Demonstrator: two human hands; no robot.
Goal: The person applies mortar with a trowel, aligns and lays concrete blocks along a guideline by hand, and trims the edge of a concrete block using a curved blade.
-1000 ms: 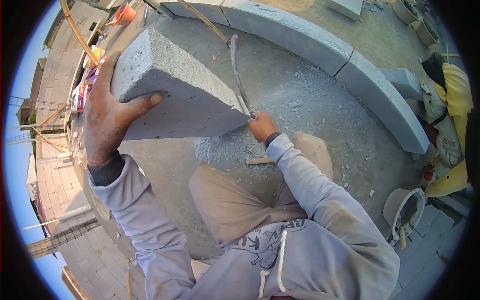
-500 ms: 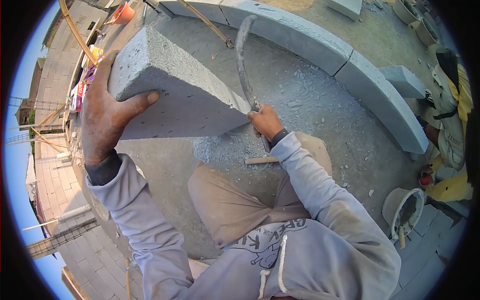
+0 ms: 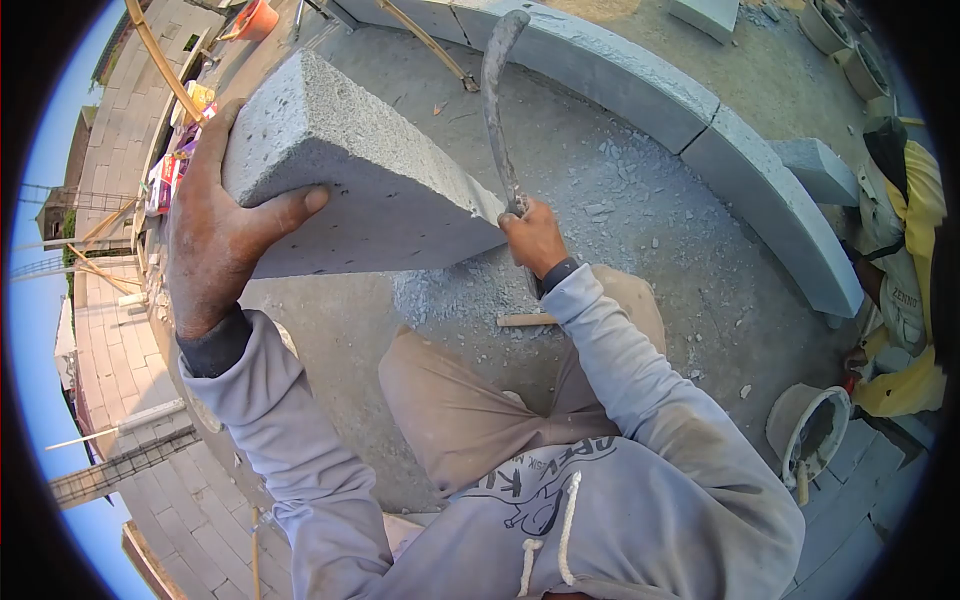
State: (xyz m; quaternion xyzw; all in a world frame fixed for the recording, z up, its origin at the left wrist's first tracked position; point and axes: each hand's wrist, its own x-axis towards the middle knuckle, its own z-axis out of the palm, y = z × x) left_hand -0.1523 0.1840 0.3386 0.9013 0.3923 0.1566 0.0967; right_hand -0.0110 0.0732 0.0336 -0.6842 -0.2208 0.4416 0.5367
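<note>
A large grey aerated block stands tilted at the left of centre, its far corner at the upper left. My left hand is wrapped round its upper left end, with the thumb on the near face. Near the block's right corner, my right hand grips a dark, dusty curved tool. The tool's long curved part rises above the fist, and a short end shows below it. Pale chips and dust lie on the floor under the block and to its right.
A curved row of grey blocks runs from the top to the right. At the right edge a person in yellow and beige is at work. Below them is a bucket. A wooden stick lies near my knees. An orange bucket is at the upper left.
My right hand has moved slightly right and up with the tool, whose curved end now reaches higher. The left hand stays on the block. The other person has shifted a little.
</note>
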